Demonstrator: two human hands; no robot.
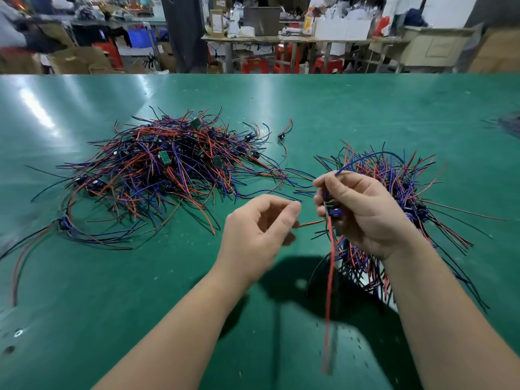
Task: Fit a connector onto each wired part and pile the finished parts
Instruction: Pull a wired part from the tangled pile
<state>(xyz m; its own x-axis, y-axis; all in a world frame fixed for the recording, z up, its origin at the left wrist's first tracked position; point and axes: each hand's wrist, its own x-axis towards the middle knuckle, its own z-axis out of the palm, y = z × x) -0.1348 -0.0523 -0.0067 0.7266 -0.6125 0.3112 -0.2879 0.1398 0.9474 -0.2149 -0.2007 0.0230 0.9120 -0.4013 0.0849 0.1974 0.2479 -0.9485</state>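
My right hand (363, 212) grips a small wired part (332, 210) above the green table (351, 108); a blue wire arcs up from it and a long red wire (329, 291) hangs down toward me. My left hand (259, 229) is just left of it, fingers curled, thumb and forefinger pinching the end of a short red wire (311, 223) that runs to the part. A big tangle of red, blue and black wired parts (168, 167) lies at the left. A second pile (394, 198) lies under and behind my right hand.
A lone wired piece (284, 133) lies between the piles toward the back. A looped wire bundle (64, 223) trails off at the left edge. More wires (506, 123) show at the far right. Cluttered benches, cartons and red stools stand beyond the table.
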